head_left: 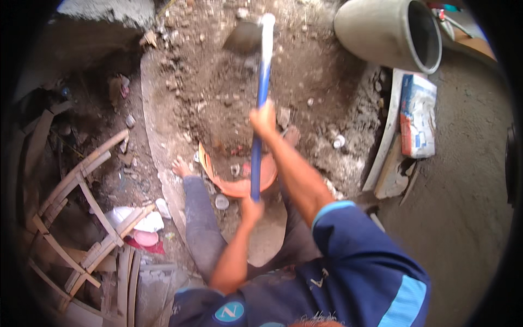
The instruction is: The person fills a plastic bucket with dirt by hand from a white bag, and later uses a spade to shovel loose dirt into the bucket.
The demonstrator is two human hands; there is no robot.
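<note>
Both my hands are wrapped round the blue handle of a hoe (256, 163). My left hand (251, 211) grips it close to the lower end, and my right hand (264, 119) is farther up the shaft. Toward its head the handle turns white. The dark hoe blade (243, 39), smeared by motion, points left over loose brown soil (218, 92). Below the shaft, between my legs, a curved orange plastic piece (235, 188) lies on the ground, partly hidden by the handle. My bare left foot (181, 167) rests beside it.
A large grey cylindrical pot (381, 32) lies on its side at far right. Near it, a red, blue and white bag (418, 117) sits beside curved boards (384, 136). At left stand a curved wooden frame (98, 207), a white sack (147, 220) and a pink object (145, 238).
</note>
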